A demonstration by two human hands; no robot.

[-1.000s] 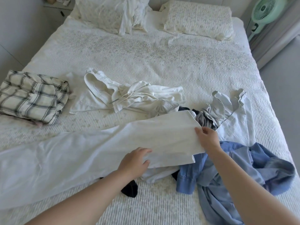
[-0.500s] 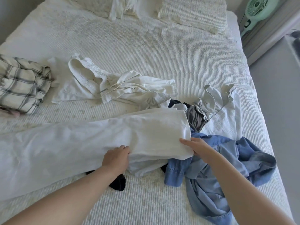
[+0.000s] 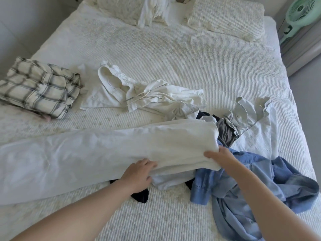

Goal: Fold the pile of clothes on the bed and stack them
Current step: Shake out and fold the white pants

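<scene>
One folded plaid garment [image 3: 40,86] sat at the left of the bed [image 3: 173,54], and the long white garment [image 3: 104,150] lay stretched across the unfolded pile. Pulled further, its end could have dragged the blue shirt [image 3: 243,188] along underneath. Both hands reached forward, left hand [image 3: 139,174] gripping the near hem, right hand [image 3: 220,158] pinching the end corner.

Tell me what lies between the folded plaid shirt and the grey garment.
Head view: a crumpled white hoodie lies between the plaid shirt and the grey garment.
</scene>
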